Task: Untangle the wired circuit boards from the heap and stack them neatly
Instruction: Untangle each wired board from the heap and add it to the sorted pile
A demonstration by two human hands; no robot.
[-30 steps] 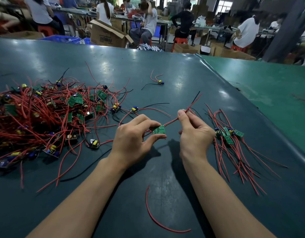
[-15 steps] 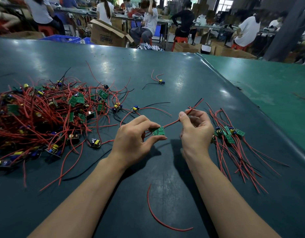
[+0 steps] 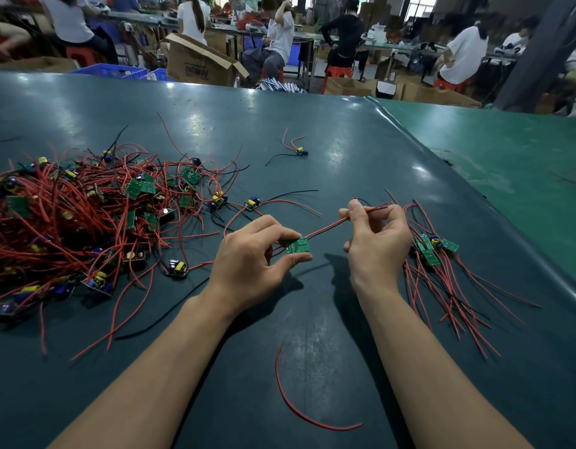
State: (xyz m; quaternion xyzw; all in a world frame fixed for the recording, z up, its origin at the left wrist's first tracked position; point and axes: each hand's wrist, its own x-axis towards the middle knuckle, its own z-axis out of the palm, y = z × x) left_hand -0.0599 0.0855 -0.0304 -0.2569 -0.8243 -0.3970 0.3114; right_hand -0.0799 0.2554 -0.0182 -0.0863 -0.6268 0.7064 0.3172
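A big tangled heap (image 3: 86, 218) of small green circuit boards with red and black wires covers the left of the dark table (image 3: 312, 140). My left hand (image 3: 251, 264) pinches one green board (image 3: 298, 245) between thumb and fingers. From that board a red and a black wire (image 3: 325, 230) run up to the right, where my right hand (image 3: 374, 244) pinches them between thumb and forefinger. To the right lies a small stack of boards (image 3: 430, 249), its wires trailing toward me.
A loose red wire (image 3: 299, 409) lies between my forearms. One wired board (image 3: 301, 152) sits alone farther back. Two more boards (image 3: 235, 202) lie at the heap's right edge. A green mat (image 3: 507, 163) adjoins on the right. People sit at benches behind, amid cardboard boxes.
My right hand slid along the wires and turned, its fingers opening outward while thumb and forefinger keep the pinch. The left hand stayed in place with the board.
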